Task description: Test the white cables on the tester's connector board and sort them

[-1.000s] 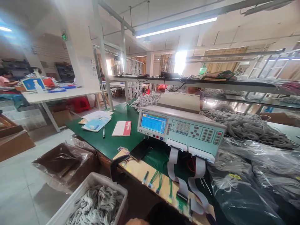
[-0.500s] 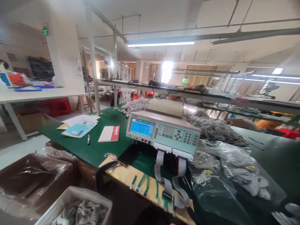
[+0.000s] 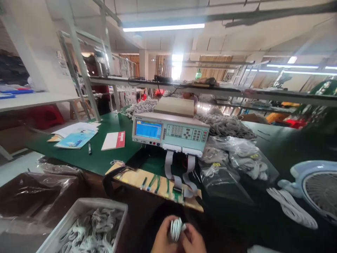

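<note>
A small coiled bundle of white cable is held between my hands at the bottom middle of the head view. My left hand closes around the coil's left side. On the right, my right hand pinches the cable's end beside the coil. Beyond them lies a wooden board with green wires and small connectors. Grey ribbon cables run from that board up to a bench tester with a lit blue screen.
At lower left stands a white bin of coiled cables, beside a plastic-lined box. Bagged cables, a loose white coil and a blue fan lie to the right. A notebook and pen rest on the green table.
Both hands have come into view at the bottom with the white cable coil. The view has shifted down and to the right, bringing the fan into sight.
</note>
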`<move>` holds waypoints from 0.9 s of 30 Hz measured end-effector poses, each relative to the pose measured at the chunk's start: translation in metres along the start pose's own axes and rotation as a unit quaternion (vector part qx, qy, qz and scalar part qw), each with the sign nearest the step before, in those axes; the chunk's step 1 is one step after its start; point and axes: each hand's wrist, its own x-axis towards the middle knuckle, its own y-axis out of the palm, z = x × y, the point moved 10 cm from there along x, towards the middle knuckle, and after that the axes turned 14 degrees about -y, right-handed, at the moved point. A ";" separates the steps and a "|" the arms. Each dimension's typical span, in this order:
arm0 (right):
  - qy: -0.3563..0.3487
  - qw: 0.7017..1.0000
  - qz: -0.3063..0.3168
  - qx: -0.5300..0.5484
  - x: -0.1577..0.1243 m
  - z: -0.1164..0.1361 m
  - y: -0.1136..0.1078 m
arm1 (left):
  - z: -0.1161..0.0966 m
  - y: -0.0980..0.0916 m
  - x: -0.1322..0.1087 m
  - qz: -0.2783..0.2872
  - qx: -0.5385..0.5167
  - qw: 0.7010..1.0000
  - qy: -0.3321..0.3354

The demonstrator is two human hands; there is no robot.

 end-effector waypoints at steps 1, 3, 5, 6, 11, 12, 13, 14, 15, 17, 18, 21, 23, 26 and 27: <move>0.005 1.000 -0.011 0.019 0.003 -0.001 -0.001 | 0.000 -0.001 -0.002 -0.010 -0.016 1.000 0.014; 0.030 0.997 -0.041 0.065 0.008 -0.004 -0.006 | -0.001 -0.002 -0.005 -0.016 -0.052 0.998 0.033; 0.059 0.988 -0.050 0.130 0.013 -0.006 -0.006 | -0.004 0.003 -0.006 0.023 -0.064 0.997 0.028; 0.068 0.984 -0.046 0.158 0.015 -0.006 -0.004 | -0.007 0.006 -0.006 0.050 -0.058 0.997 0.027; 0.050 0.987 -0.030 0.150 0.027 -0.001 -0.007 | -0.031 0.004 -0.005 0.147 0.012 0.987 0.063; 0.044 0.989 -0.025 0.136 0.029 0.000 -0.007 | -0.033 0.002 -0.003 0.158 0.023 0.985 0.065; 0.040 0.992 -0.020 0.122 0.030 0.002 -0.008 | -0.034 -0.001 0.000 0.163 0.026 0.984 0.062; 0.037 0.993 -0.012 0.111 0.032 0.003 -0.008 | -0.033 -0.003 0.004 0.164 0.021 0.985 0.053; 0.035 0.994 -0.005 0.104 0.034 0.005 -0.008 | -0.031 -0.006 0.008 0.165 0.006 0.986 0.040; 0.036 0.994 0.008 0.102 0.036 0.008 -0.006 | -0.025 -0.007 0.016 0.168 -0.040 0.985 0.006; 0.040 0.993 0.008 0.107 0.037 0.008 -0.005 | -0.022 -0.007 0.020 0.169 -0.065 0.983 -0.009; 0.054 0.990 -0.021 0.125 0.038 0.006 -0.004 | -0.015 -0.009 0.030 0.146 -0.120 0.981 -0.041; 0.056 0.988 -0.047 0.134 0.037 0.003 -0.005 | -0.009 -0.013 0.035 0.115 -0.151 0.979 -0.073; 0.057 0.988 -0.044 0.133 0.034 -0.001 -0.005 | 0.000 -0.017 0.036 0.097 -0.187 0.968 -0.133; 0.058 0.989 -0.028 0.136 0.033 -0.001 -0.003 | 0.002 -0.017 0.035 0.099 -0.193 0.965 -0.148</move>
